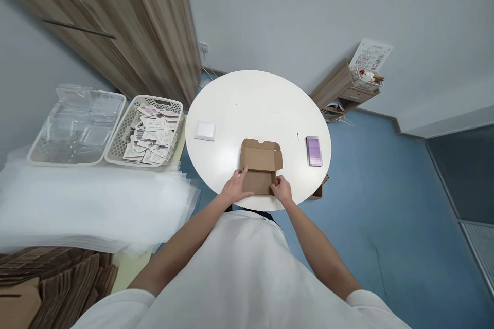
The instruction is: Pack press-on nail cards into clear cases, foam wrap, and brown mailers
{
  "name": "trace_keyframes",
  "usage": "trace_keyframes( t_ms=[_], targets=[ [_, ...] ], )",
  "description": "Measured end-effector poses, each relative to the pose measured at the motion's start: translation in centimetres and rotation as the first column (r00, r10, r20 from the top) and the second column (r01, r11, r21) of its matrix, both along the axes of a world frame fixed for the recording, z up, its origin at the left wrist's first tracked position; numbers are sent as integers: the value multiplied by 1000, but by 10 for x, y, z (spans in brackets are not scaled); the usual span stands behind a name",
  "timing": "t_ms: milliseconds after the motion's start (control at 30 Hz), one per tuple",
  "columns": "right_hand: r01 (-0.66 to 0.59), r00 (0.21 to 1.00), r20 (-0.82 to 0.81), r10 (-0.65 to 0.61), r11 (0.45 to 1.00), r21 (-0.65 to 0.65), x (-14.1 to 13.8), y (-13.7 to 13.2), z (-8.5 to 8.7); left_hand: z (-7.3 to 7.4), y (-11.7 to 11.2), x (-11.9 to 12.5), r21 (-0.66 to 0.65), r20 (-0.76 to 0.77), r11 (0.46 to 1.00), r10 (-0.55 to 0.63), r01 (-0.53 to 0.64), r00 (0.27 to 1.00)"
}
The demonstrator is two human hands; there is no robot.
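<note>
A small brown cardboard box lies near the front edge of the round white table, its lid and side flaps folded up and back. At its left end is my left hand, with the thumb along the front edge and a finger by the lid fold, gripping that side. My right hand is closed on the right end wall, fingertips curled over its edge. The inside of the box shows bare cardboard. A white packet lies to the left on the table, and a purple pack, partly blurred, lies to the right.
Left of the table stand a white basket of printed cards and another basket of clear plastic cases. Below them are stacked translucent sheets and flat cardboard. A wooden cabinet rises behind; a low shelf stands right.
</note>
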State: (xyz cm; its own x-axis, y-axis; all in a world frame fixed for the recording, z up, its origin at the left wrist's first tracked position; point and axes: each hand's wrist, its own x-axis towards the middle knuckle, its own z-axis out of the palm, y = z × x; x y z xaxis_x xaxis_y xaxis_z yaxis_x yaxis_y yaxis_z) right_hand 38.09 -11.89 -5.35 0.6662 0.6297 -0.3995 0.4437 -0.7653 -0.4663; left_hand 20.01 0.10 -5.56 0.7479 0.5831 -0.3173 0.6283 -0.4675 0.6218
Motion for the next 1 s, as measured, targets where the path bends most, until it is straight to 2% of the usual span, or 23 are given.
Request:
trace_keyframes(
  t_ms=[133, 300, 367, 467, 567, 700, 833, 1000],
  targets=[
    [-24, 999, 22, 24, 999, 28, 6, 2, -6, -3, -6, 3, -44, 37, 998, 46, -44, 998],
    [76, 995, -69, -70, 994, 81, 14, -1, -5, -8, -20, 10, -141, 179, 972, 210, -186, 961],
    [99, 989, -122, -84, 987, 124, 18, -7, -2, -11, -26, 10, -203, 206, 940, 314, -274, 927],
    [114, 974, -216, -69, 972, 203, 20, -17, 1, -12, -33, 9, -296, 175, 862, 473, -412, 864],
    [141, 940, -339, -41, 952, 273, 20, -27, 0, -10, -38, 10, -396, 149, 779, 576, -486, 803],
    [213, 865, -501, -13, 914, 345, 22, -30, -7, -7, -39, 20, -506, 174, 721, 623, -473, 762],
    [302, 806, -592, -4, 863, 405, 35, -26, -14, -6, -34, 39, -523, 194, 713, 634, -468, 748],
    [357, 788, -616, -21, 830, 428, 59, -21, -21, 4, -27, 67, -533, 194, 712, 629, -457, 752]
  ],
)
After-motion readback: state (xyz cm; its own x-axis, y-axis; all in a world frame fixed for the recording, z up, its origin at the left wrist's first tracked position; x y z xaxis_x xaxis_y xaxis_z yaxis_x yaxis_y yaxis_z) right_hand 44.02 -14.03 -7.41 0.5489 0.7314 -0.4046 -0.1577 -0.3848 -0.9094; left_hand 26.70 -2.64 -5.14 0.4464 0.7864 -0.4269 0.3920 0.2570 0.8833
